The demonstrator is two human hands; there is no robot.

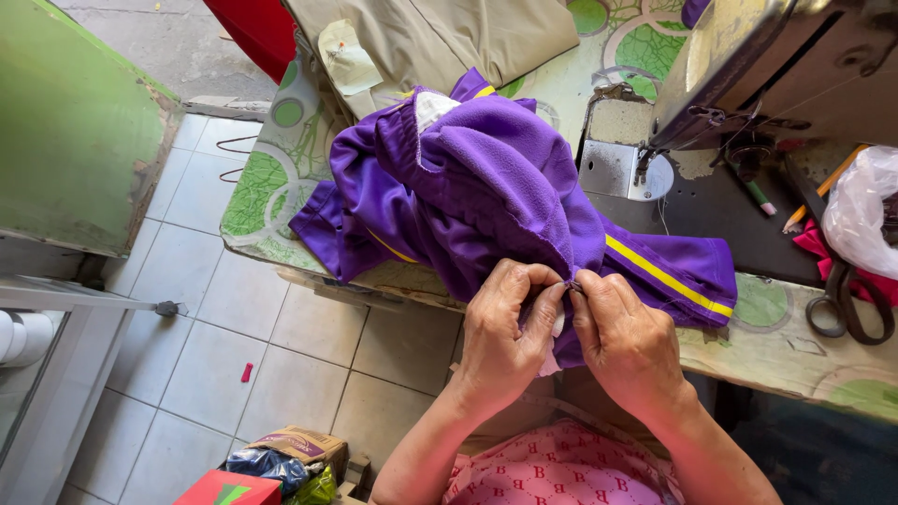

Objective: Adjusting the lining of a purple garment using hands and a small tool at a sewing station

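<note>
A purple fleece-lined garment [468,178] with a yellow stripe lies bunched on the sewing table [271,187]. My left hand [505,327] and my right hand [627,337] sit side by side at the table's near edge. Both pinch the same spot of the purple cloth between thumb and fingers, fingertips almost touching. A small dark thing shows between the fingertips; I cannot tell what it is. The garment's striped end [673,276] spreads to the right of my hands.
A sewing machine [748,75] stands at the back right, scissors [847,299] and a white plastic bag [865,206] to its right. Beige cloth [440,37] lies behind the garment. On the tiled floor at left are a green panel [75,131] and boxes [281,458].
</note>
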